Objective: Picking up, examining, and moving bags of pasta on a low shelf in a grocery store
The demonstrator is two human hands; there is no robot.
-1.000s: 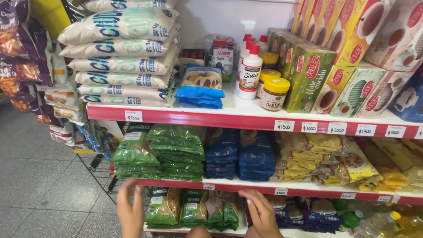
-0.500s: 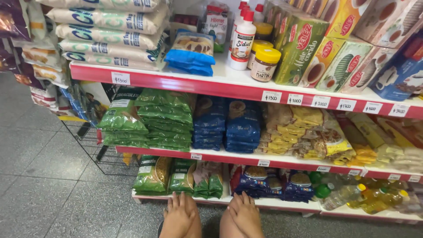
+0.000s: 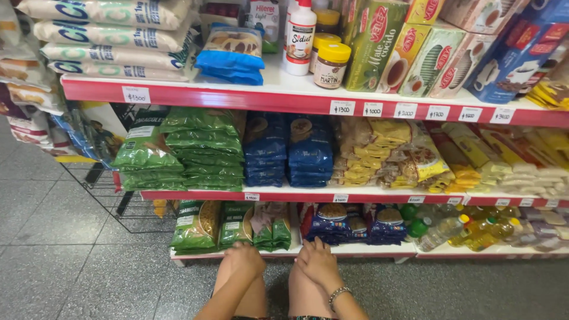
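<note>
I am crouched before a shop shelf rack with red edges. My left hand [image 3: 244,259] rests on my left knee with its fingers curled over it, holding nothing. My right hand [image 3: 319,263] lies flat on my right knee, a bead bracelet on its wrist. Just beyond my hands the bottom shelf [image 3: 355,251] carries green packets [image 3: 198,224] on the left and dark blue packets [image 3: 349,223] in the middle. The nearest packets are the upright green ones [image 3: 269,225], right behind my left hand.
The middle shelf holds stacked green bags [image 3: 198,148], blue bags [image 3: 287,148] and yellow pasta packets [image 3: 391,157]. The top shelf has white sacks [image 3: 112,38], jars [image 3: 332,64], a white bottle [image 3: 300,35] and tea boxes [image 3: 427,53]. A black wire rack [image 3: 118,195] stands left on the grey tiled floor [image 3: 59,266]. Oil bottles [image 3: 468,228] lie at the bottom right.
My hands have come back from the bottom shelf's packets and settled on my knees. The view has drawn back and tilted so the whole rack sits higher in the picture.
</note>
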